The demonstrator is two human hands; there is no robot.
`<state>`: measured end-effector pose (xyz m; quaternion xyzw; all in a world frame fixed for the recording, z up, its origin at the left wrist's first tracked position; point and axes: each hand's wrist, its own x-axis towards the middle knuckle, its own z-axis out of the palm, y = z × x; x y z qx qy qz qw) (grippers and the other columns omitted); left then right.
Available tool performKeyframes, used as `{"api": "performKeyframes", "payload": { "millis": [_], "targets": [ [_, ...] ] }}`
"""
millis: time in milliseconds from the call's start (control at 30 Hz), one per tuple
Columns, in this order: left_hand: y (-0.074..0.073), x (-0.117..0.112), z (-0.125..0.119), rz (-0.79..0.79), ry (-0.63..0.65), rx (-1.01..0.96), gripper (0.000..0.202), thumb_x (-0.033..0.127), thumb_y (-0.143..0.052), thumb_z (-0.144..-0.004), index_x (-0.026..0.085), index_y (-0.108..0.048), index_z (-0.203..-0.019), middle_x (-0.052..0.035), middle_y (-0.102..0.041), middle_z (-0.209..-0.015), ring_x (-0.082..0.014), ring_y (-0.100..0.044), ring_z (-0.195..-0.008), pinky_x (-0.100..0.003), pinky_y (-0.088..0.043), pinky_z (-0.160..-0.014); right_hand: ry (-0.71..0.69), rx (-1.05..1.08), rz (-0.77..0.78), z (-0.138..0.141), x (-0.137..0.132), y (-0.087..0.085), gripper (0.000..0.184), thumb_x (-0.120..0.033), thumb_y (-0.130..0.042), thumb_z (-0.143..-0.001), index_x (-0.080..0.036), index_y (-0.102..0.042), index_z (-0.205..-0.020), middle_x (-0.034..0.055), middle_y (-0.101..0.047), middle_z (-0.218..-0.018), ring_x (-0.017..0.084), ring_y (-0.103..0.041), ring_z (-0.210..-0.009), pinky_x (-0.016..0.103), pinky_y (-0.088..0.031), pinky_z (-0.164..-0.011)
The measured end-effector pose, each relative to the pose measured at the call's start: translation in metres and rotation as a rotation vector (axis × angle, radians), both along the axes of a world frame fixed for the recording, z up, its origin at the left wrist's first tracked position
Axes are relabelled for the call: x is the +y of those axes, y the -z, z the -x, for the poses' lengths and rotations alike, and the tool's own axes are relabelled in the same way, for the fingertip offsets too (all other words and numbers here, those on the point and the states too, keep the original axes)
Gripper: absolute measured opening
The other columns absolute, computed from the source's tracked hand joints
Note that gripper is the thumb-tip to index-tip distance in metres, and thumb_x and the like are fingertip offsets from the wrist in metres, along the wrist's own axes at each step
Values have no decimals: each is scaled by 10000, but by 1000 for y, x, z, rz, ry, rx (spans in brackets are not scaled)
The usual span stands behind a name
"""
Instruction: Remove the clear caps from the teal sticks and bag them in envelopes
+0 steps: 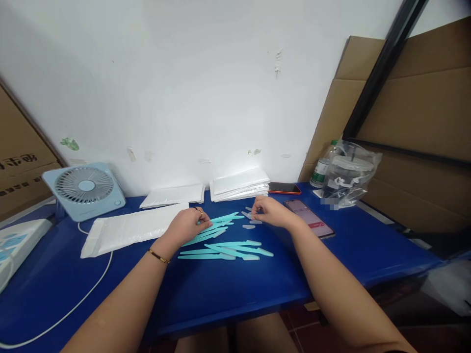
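Note:
My left hand is closed, thumb and fingers pinching the handle of a turquoise eyebrow razor that points right. Under and beside it lie several more turquoise razors, fanned out. Nearer the table's front edge is a second loose group of turquoise razors, some crossing each other. My right hand has its fingertips pinched together among several small clear plastic blade caps. Whether a cap is between those fingertips is hidden.
On the blue table are a white padded mailer, white envelope stacks, a light-blue fan and its cable. To the right lie a lit phone, an orange-edged phone, a bottle and a bagged cup.

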<state>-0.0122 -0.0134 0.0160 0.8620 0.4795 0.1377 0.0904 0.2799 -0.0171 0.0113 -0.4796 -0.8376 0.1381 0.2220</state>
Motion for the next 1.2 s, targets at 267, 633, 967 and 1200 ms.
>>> {"api": "performKeyframes", "payload": {
  "millis": [267,633,967,1200],
  "targets": [
    [-5,-8,4,52,15,185,170,419,-634,-662,261,-686,-699,7,-617,-795,-161,-555,-678,-263,-359,-586,-10,113,15,2,2,4,103,-277,-653,-728,-177,-678,-727,25,-568,-812,124,-525,-695,232,-385,-607],
    [1,-15,-27,-65,86,139,157,373,-597,-739,246,-689,-737,-8,-613,-820,-161,-570,-724,-261,-363,-619,-264,95,108,37,-11,1,216,-389,-631,-769,-180,-674,-803,12,-543,-780,104,-494,-650,217,-371,-574],
    [7,-4,-17,-17,-23,-32,277,457,-597,-726,229,-658,-872,-29,-622,-909,-191,-587,-792,-279,-415,-651,-4,0,181,-1,-11,-9,250,-394,-692,-667,-165,-692,-768,18,-624,-729,124,-514,-632,228,-360,-559],
    [3,-23,-28,86,193,-13,340,533,-542,-761,250,-680,-892,-20,-626,-858,-162,-571,-708,-252,-382,-587,-220,-174,335,23,-25,-9,133,-283,-709,-639,-171,-674,-703,-9,-605,-688,103,-516,-591,211,-353,-518]
  ]
}}
